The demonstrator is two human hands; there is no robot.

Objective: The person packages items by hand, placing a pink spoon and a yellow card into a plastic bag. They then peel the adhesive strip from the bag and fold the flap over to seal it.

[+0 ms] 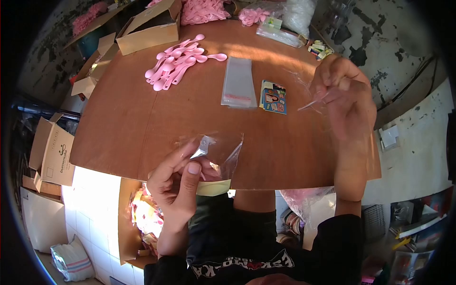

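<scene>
My left hand is closed on a clear plastic bag just above the table's near edge. Inside or behind the bag's lower end shows a pale yellowish piece, and a bit of pink appears near my thumb. My right hand, slightly blurred, is raised at the right with its fingers pinched on a thin clear strip. Between the hands and the back of the table lie a stack of flat clear bags, a small stack of printed cards and a heap of pink spoons.
Along the back of the brown table are a cardboard box, a pile of pink spoons and plastic packs. Small packets sit at the back right. More cardboard boxes stand at the left.
</scene>
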